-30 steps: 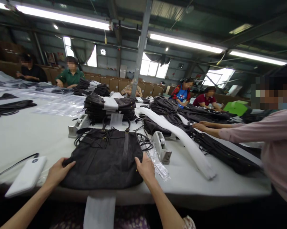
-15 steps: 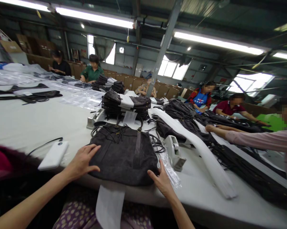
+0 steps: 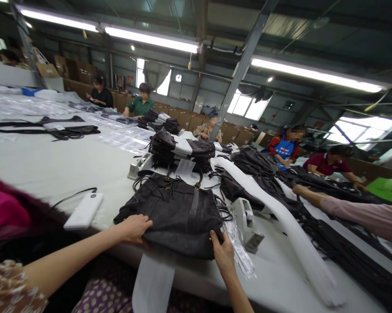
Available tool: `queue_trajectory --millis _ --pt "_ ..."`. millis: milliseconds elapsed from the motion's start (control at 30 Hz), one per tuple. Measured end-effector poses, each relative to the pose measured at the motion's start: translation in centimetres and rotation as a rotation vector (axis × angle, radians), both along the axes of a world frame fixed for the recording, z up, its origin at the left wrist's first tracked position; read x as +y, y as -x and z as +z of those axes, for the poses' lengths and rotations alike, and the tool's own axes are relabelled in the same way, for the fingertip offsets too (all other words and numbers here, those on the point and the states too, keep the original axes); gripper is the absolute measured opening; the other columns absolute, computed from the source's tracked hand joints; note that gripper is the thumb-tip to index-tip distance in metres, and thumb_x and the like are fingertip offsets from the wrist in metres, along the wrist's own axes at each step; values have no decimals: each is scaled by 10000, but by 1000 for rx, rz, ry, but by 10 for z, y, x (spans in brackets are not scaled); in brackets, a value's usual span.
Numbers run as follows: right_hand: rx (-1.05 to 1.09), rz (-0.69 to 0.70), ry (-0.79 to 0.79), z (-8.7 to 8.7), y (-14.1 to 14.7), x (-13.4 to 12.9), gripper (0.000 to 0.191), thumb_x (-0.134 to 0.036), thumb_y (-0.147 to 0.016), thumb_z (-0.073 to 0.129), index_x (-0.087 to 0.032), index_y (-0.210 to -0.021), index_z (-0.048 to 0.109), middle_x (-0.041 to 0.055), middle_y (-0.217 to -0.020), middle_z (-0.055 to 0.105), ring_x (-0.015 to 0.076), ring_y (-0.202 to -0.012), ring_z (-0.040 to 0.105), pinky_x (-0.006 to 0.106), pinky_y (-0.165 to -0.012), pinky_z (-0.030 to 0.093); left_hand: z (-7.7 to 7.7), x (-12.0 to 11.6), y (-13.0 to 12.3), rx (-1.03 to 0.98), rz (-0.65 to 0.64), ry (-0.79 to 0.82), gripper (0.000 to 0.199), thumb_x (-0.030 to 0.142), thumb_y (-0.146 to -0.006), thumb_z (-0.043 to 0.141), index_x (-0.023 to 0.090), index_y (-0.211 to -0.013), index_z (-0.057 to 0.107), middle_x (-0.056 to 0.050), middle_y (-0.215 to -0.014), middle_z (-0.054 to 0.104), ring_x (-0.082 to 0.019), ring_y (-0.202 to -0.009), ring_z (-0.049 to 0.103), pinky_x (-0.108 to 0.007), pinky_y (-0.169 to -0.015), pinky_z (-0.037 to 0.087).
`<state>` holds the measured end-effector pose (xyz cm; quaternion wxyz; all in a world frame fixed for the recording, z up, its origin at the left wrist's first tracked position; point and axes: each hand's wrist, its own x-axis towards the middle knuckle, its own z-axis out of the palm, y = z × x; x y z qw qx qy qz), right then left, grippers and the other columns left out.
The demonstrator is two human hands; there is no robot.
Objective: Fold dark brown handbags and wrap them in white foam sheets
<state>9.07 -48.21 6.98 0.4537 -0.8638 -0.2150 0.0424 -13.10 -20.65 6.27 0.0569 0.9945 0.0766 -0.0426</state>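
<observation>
A dark grey handbag (image 3: 176, 213) lies flat before me at the table's front edge, its handles and thin cords toward the far side. My left hand (image 3: 135, 228) is closed on its near edge, left of the middle, with the thumb tucked out of sight below. At the lower right corner, my right hand (image 3: 224, 252) pinches the bag between thumb and fingers. A white paper-like strip (image 3: 155, 278) hangs from under the bag toward my lap. Beyond the handles, a stack of similar dark bags (image 3: 183, 148) carries a white band.
Tape dispensers stand left (image 3: 140, 165) and right (image 3: 248, 224) of the bag. A white power bank (image 3: 84, 211) with a black cable lies left. A long bundle of white strips (image 3: 290, 221) and piled dark bags (image 3: 254, 161) occupy the right. Several co-workers sit around; a pink sleeve (image 3: 362, 215) reaches in.
My left hand has slid down and right to the bag's near edge and closed. My right hand has closed on the lower right corner. The view has turned slightly left.
</observation>
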Motion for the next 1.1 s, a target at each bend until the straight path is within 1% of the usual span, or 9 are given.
queue_trajectory --millis 133,233,333,433,500,633,800,967,1100 --pt "-42 -28 32 -12 2 -3 471 -661 -748 440 -217 -820 578 94 -822 677 299 -846 631 391 -757 466 4 -1 9 -57 33 95 603 681 -621 671 196 -974 609 -104 -978 581 -296 -886 581 -402 -771 482" --pt "-36 -46 49 -18 1 -6 485 -667 -727 451 -221 -845 597 106 -862 684 318 -886 628 406 -778 465 17 8 26 -312 86 191 547 630 -704 643 229 -1073 599 -92 -1133 557 -272 -1032 535 -374 -889 443" --pt "-27 -50 93 -17 -1 -6 517 -680 -697 477 -211 -865 615 118 -882 686 340 -936 619 421 -806 462 27 27 44 -551 382 93 525 565 -793 580 196 -1166 560 -127 -1197 542 -295 -1107 487 -420 -965 385" --pt "-45 -90 99 -12 1 -4 616 -695 -694 478 -176 -997 610 149 -1004 670 351 -1024 593 429 -857 452 23 45 59 -433 619 166 456 563 -809 536 156 -998 617 -130 -972 616 -297 -932 562 -413 -835 437" --pt "-48 -120 88 -8 4 -3 686 -703 -705 478 -163 -1120 569 156 -1071 648 347 -1042 587 429 -868 450 16 52 64 -356 575 340 399 550 -823 505 174 -887 622 -92 -869 623 -260 -837 586 -364 -770 448" --pt "-99 -167 59 1 9 -1 813 -687 -726 499 -188 -1359 387 144 -1109 625 336 -1015 599 433 -847 455 4 55 62 -487 412 572 339 531 -821 497 209 -873 589 -31 -844 618 -204 -813 573 -298 -754 437" --pt "-178 -57 10 22 -2 8 712 -617 -766 481 -187 -1332 440 136 -1163 624 320 -1065 586 408 -859 451 1 60 44 -698 607 732 371 577 -825 464 217 -738 478 40 -626 493 -150 -613 485 -246 -565 376" --pt "-282 -232 61 44 -27 22 632 -600 -789 464 -174 -1247 553 149 -1054 673 329 -963 622 405 -803 453 10 74 21 -907 885 511 388 557 -855 433 223 -658 410 51 -546 416 -136 -553 433 -244 -549 317" --pt "-322 -235 234 24 -48 38 470 -499 -876 413 -181 -1155 617 127 -1018 694 284 -924 640 355 -782 446 -14 84 11 -833 963 247 394 525 -891 403 224 -638 383 38 -529 415 -146 -539 441 -256 -568 288"
